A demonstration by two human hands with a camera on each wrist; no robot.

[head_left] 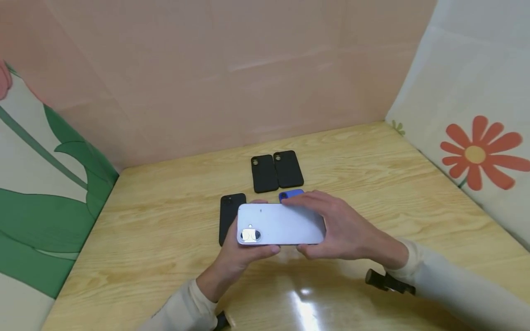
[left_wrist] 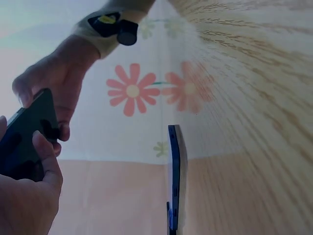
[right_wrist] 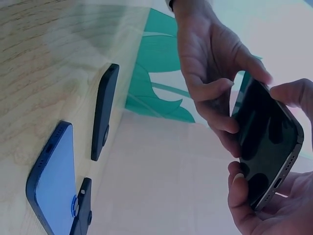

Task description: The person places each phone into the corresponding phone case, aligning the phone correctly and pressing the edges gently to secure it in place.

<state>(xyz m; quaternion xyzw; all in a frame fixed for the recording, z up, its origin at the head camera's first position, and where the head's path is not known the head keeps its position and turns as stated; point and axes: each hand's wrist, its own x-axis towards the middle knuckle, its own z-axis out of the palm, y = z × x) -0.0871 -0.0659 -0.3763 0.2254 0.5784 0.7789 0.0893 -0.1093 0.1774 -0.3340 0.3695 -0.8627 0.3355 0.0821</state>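
A pale lavender phone [head_left: 285, 223] is held sideways above the table, its back with two camera lenses facing up in the head view. My left hand [head_left: 238, 250] grips its left end, thumb along the near edge. At the other end my right hand [head_left: 341, 225] holds it between thumb and fingers. From below, the right wrist view has the phone's dark glossy screen [right_wrist: 269, 137] between the left hand [right_wrist: 208, 68] and right hand [right_wrist: 293, 196]. Partly hidden under the raised phone, a blue phone [right_wrist: 54, 176] lies on the table.
A black phone or phone case [head_left: 232, 211] lies behind my left hand. Two black phone cases [head_left: 265, 174] with camera cutouts lie side by side farther back. The wooden table [head_left: 165, 220] meets a pink backdrop [head_left: 186, 82] and a flower-printed sheet [head_left: 497, 82] at the right.
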